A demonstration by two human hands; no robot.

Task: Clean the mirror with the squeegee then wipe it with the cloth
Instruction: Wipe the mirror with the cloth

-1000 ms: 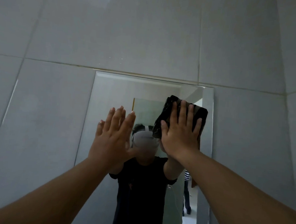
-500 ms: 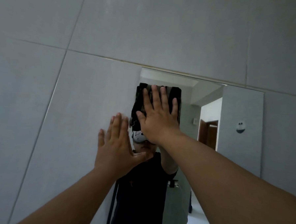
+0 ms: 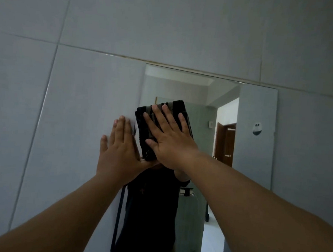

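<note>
Step in hand: cloth wipe; no squeegee in view. Right hand (image 3: pixel 172 143), fingers spread flat, presses the folded dark cloth (image 3: pixel 162 125) against the mirror (image 3: pixel 257 150) near its upper-left corner, frame centre. Left hand (image 3: pixel 120 152), open and empty, braces on the wall tile (image 3: pixel 75 121) beside the mirror's left edge. Next move likely calls for even pressure across unwiped glass at right.

dark striped cloth (image 3: pixel 179 111), folded flat, lies pressed against my wall mirror (image 3: pixel 256 159) near its upper left edge.
</note>
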